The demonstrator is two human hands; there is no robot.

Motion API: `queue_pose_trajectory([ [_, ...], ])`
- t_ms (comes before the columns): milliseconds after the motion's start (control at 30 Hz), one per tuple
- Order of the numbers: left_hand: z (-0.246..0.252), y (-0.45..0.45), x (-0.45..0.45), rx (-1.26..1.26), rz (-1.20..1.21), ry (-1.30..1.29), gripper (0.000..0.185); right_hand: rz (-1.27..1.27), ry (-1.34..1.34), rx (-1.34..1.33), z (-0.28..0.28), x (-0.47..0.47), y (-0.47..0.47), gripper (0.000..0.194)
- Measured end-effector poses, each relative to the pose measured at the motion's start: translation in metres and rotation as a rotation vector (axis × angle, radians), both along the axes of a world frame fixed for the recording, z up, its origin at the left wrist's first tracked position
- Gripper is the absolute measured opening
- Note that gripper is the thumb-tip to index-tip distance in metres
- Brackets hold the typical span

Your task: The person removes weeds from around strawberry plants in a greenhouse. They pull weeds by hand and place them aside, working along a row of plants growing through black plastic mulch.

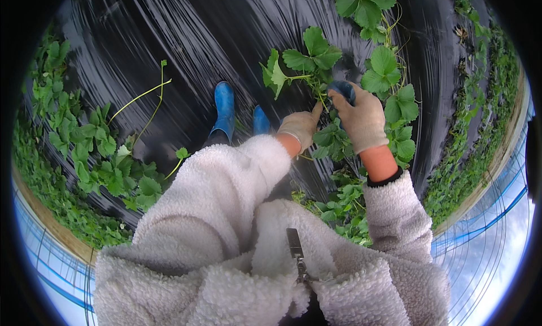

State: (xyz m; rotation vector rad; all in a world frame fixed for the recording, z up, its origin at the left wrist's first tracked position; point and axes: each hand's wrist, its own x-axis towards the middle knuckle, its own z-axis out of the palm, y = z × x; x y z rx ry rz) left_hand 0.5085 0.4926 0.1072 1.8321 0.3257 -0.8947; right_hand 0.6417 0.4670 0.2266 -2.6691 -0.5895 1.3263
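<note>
My right hand [362, 116], in a beige knit glove, is closed around a dark blue object [342, 91], perhaps a tool's handle; its lower end is hidden behind the fingers. Just left of it, my gloved left hand [298, 127] reaches in at the base of a strawberry plant [313, 57]. A finger of it lies against or close to the thin green stems [318, 89]; whether it grips one cannot be made out. Broad toothed leaves spread above both hands, and more leaves [330, 139] sit between and below them.
Shiny black plastic mulch [178, 38] covers the ground. Strawberry plants with trailing runners [391, 34] line the right side, and another row [101, 156] stands at left, two long stems [150, 93] jutting from it. Blue boots [224, 108] stand on the plastic left of my hands.
</note>
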Motion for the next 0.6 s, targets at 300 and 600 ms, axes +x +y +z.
queue_pose_trajectory([
  [300, -0.008, 0.0, 0.011, 0.063, -0.096, 0.01, 0.086, -0.031, 0.18, -0.319, -0.1, 0.026, -0.013, 0.046],
  [600, -0.007, 0.004, 0.009, -0.01, 0.015, 0.006, 0.067, 0.446, -0.061, -0.258, -0.068, 0.012, -0.011, 0.029],
])
